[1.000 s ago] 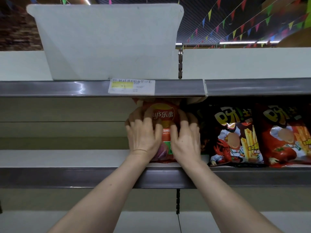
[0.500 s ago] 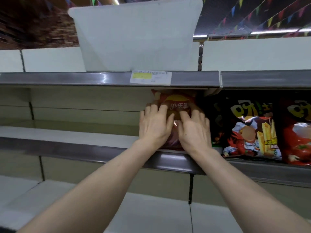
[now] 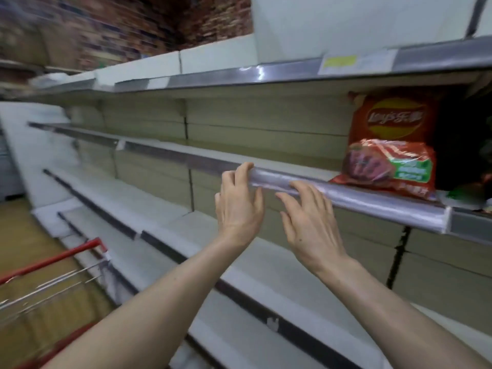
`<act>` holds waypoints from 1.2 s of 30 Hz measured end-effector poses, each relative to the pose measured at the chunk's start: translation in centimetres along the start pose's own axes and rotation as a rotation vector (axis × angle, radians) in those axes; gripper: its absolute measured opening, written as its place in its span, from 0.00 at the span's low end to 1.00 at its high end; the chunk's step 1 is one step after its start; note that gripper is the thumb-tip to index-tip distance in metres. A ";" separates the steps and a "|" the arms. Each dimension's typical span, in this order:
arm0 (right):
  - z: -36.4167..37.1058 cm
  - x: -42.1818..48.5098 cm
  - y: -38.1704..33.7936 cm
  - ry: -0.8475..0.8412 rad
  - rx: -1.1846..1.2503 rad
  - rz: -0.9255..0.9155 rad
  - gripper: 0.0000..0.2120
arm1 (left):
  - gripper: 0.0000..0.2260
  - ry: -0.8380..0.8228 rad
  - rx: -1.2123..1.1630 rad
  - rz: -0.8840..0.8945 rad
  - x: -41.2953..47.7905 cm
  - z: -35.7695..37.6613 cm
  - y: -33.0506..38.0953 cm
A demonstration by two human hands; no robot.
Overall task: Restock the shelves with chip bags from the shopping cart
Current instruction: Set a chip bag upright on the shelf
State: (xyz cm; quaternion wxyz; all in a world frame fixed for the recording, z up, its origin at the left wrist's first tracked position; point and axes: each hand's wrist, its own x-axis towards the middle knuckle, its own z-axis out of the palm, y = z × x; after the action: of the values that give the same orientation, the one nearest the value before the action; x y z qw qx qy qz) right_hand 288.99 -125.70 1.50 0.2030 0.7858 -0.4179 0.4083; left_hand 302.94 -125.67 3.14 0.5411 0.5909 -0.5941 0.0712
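An orange-red Lay's chip bag [image 3: 391, 139] stands upright on the middle shelf [image 3: 292, 173] at the right, its lower part bulging over the shelf's front rail. My left hand [image 3: 239, 203] and my right hand [image 3: 308, 217] hover side by side in front of that rail, to the left of the bag. Both have relaxed, slightly spread fingers and hold nothing. The left fingertips are level with the rail; contact is unclear. A corner of the red-handled wire shopping cart [image 3: 50, 272] shows at the lower left; its contents are out of view.
Long shelves [image 3: 149, 230] run away to the left with no goods on them. A price label [image 3: 354, 61] hangs on the upper shelf rail, under a white box [image 3: 346, 22]. Dark bags [image 3: 468, 155] stand right of the Lay's bag. The view is blurred.
Both hands have let go of the Lay's bag and drawn back left of it. The view has swung left and down, bringing the cart corner into sight.
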 end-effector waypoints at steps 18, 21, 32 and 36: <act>11.8 -7.1 -22.6 -0.739 0.460 -0.274 0.24 | 0.22 -0.147 0.528 -0.769 -15.0 -17.0 -20.4; 14.2 -8.1 -25.2 -0.818 0.502 -0.280 0.25 | 0.25 -0.152 0.555 -0.949 -17.2 -20.1 -24.4; 25.5 -11.6 -32.8 -1.058 0.535 -0.251 0.25 | 0.26 -0.135 0.419 -1.320 -24.0 -23.3 -39.8; 30.1 -12.1 -34.8 -1.135 0.519 -0.212 0.25 | 0.25 -0.161 0.374 -1.360 -24.7 -22.3 -44.8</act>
State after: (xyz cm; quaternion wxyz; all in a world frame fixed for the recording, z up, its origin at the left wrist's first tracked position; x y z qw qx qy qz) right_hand 327.96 -119.89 -25.16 -0.2079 0.9408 -0.2677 -0.0064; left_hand 343.29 -107.10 -30.69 0.3095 0.9174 -0.1094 -0.2252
